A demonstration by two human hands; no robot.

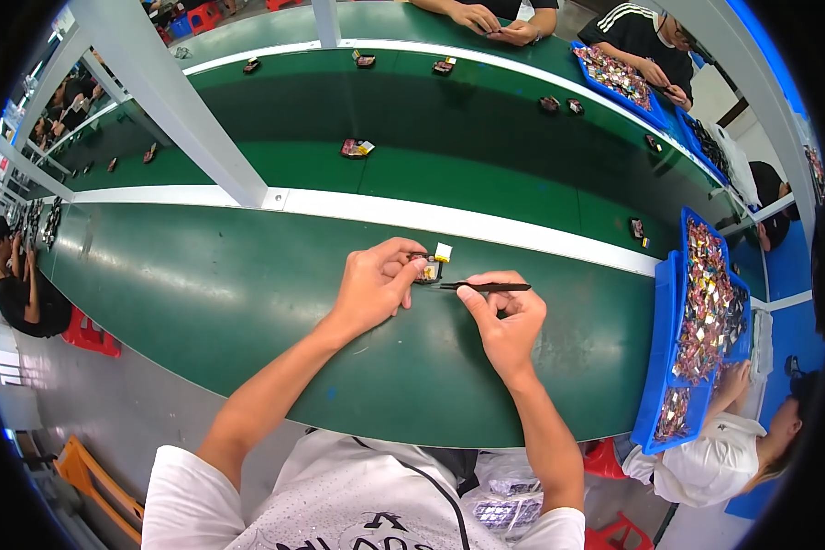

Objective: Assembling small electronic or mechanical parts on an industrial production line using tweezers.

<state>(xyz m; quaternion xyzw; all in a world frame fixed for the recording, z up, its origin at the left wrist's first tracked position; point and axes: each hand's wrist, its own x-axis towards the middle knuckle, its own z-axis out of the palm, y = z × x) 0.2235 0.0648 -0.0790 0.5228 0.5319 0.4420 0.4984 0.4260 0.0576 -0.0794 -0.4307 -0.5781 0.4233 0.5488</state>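
My left hand (374,284) pinches a small black part with a yellow tab (433,263) just above the green table (202,284). My right hand (506,316) grips black tweezers (484,287). They lie almost level, and their tip points left at the part. The two hands sit close together near the middle of the table.
Blue trays (662,367) heaped with small parts stand at the right. A conveyor belt (486,137) beyond a white rail carries several small parts (357,148). A white post (170,101) rises at the left. Other people sit at the left, the right and the far side.
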